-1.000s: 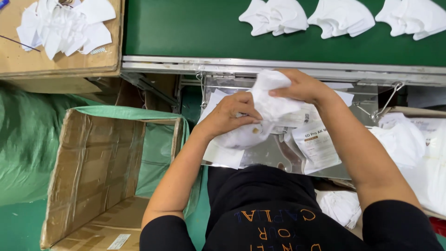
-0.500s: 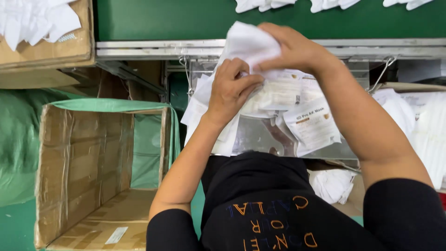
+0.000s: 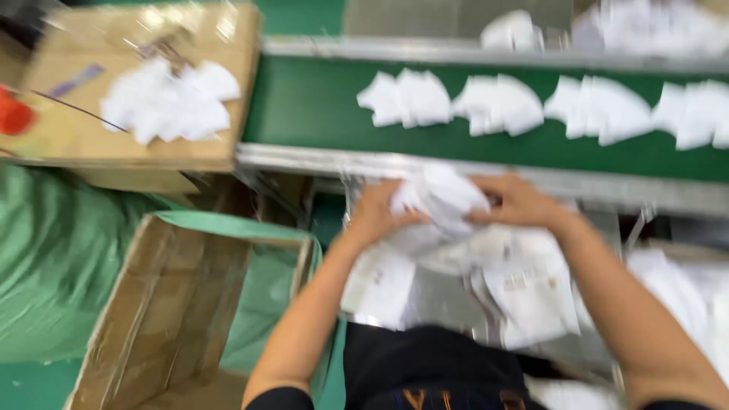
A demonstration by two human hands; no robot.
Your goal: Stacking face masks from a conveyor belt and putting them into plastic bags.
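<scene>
The view is blurred by motion. My left hand (image 3: 377, 212) and my right hand (image 3: 519, 200) both grip a small stack of white folded masks (image 3: 440, 199), held just below the metal edge of the green conveyor belt (image 3: 319, 114). Beneath the hands lies a pile of flat clear-and-white packaging bags (image 3: 524, 292) over my lap. Several more white masks (image 3: 497, 102) lie in groups on the belt.
An open cardboard box (image 3: 178, 304) with a green liner stands at lower left. A cardboard sheet (image 3: 76, 125) at upper left carries loose white masks (image 3: 171, 99). Green fabric (image 3: 45, 258) covers the far left. More white masks (image 3: 683, 281) lie at right.
The view has tilted so more of the belt shows. The hands, raised with the masks half a second ago, have come down level together, both closed on the stack.
</scene>
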